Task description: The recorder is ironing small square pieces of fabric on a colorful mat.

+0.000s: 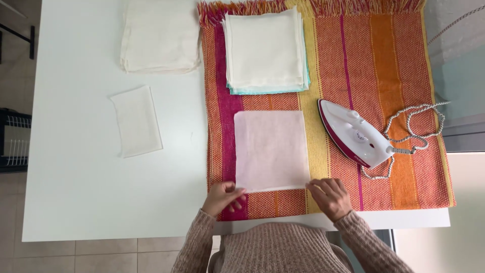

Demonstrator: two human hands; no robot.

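Pale square cloth (271, 150) flat on striped mat (404, 101); iron (353, 132) just right. Left hand (222, 197) and right hand (331, 196) pinch its near corners, fingers curled.

A white-and-magenta iron (353, 132) with coiled cord (415, 126), two cloth stacks (265, 50) (160, 35), one folded cloth (136, 120).

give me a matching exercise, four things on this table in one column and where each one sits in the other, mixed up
Things:
1. white and magenta steam iron
2. single square of thin white cloth
3. small folded white cloth
4. stack of white cloths with a turquoise one at the bottom

Places:
A. alone on the bare white table, left of the striped mat
B. far end of the striped mat, by the fringe
C. right part of the mat, beside its coiled cord
D. flat on the mat, near corners under both hands

Pairs: 1-C, 2-D, 3-A, 4-B
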